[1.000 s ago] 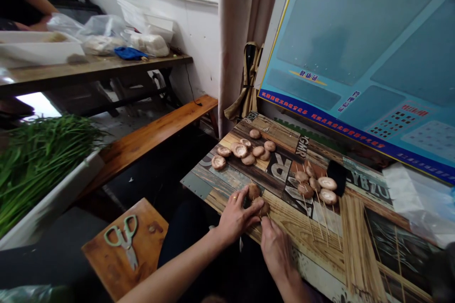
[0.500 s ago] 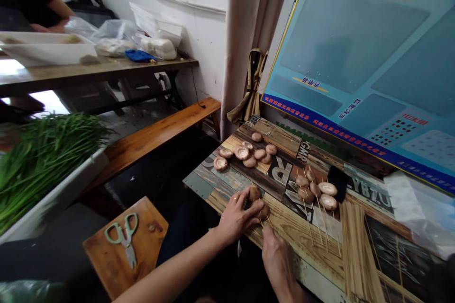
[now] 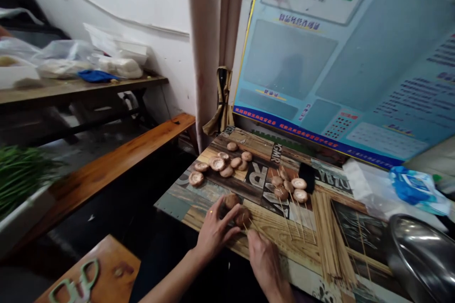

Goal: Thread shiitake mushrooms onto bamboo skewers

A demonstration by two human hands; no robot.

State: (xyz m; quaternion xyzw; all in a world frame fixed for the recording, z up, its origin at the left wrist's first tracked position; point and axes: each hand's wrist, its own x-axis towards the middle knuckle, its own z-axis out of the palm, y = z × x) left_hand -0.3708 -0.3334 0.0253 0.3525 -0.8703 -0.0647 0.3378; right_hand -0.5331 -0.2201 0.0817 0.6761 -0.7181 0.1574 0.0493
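My left hand lies over two brown mushrooms at the table's near edge, its fingers curved around the nearer mushroom. The other mushroom sits just beyond the fingertips. Closed in a pinch, my right hand grips a thin wooden skewer that runs to the nearer mushroom. How deep its tip sits is hidden. To the right lie several skewered mushrooms, some caps down. Loose mushrooms are grouped farther back on the left.
A bundle of bare skewers lies right of my hands on the patterned table. A steel bowl stands at the right edge. Green-handled scissors rest on a wooden stool. A bench runs along the left.
The view has swung right, bringing the steel bowl and a blue packet into sight. Both hands stay at the same mushrooms, the left one still around the nearer mushroom.
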